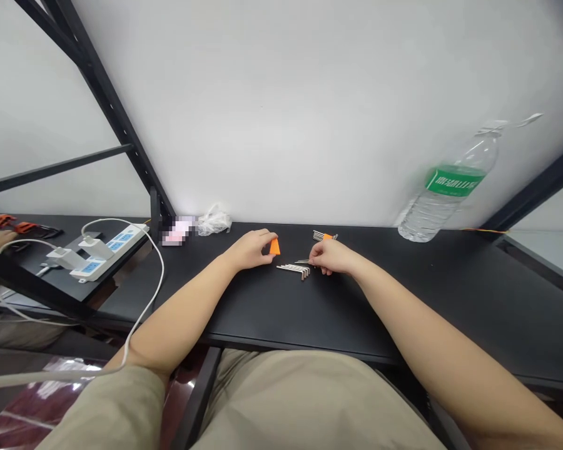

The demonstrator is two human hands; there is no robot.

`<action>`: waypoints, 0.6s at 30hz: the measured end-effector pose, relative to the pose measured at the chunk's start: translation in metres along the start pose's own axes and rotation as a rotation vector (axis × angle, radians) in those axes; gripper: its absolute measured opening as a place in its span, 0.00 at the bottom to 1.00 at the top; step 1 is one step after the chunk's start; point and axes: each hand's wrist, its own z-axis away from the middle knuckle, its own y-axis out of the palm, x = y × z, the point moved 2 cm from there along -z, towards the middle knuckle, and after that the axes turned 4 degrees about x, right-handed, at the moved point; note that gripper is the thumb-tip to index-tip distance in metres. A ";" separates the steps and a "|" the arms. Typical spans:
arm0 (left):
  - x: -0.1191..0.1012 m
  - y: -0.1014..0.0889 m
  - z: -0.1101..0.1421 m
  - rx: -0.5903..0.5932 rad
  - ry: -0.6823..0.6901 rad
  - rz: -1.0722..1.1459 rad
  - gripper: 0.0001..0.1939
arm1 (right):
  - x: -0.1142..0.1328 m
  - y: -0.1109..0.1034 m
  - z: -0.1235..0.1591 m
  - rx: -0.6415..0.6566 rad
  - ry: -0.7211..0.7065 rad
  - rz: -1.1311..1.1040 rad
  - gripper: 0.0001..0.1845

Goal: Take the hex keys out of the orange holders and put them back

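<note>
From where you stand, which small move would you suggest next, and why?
Perhaps bring the thin metal key to the left orange piece, since the right hand has its fingertips at the key and the left hand holds the piece.

Head-worn view, facing forward, angled down

A black table meets a plain white wall.
</note>
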 end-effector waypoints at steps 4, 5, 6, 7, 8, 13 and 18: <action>-0.006 0.001 -0.001 -0.003 0.022 0.010 0.25 | 0.008 0.006 0.005 -0.014 -0.001 0.074 0.06; -0.007 0.001 -0.001 -0.005 0.026 0.012 0.24 | 0.009 0.007 0.006 -0.019 -0.002 0.087 0.06; -0.007 0.001 -0.001 -0.006 0.025 0.015 0.24 | 0.010 0.007 0.006 -0.022 -0.003 0.098 0.06; -0.007 0.002 -0.001 -0.008 0.021 0.019 0.24 | 0.010 0.006 0.007 -0.024 -0.004 0.107 0.06; -0.006 0.002 -0.001 -0.009 0.015 0.024 0.24 | 0.010 0.005 0.007 -0.027 -0.007 0.114 0.06; -0.001 0.000 0.000 -0.024 -0.022 0.058 0.25 | 0.009 0.001 0.007 -0.054 -0.030 0.144 0.05; -0.001 -0.001 0.001 -0.032 -0.032 0.106 0.25 | 0.006 0.000 0.005 -0.084 -0.044 0.182 0.07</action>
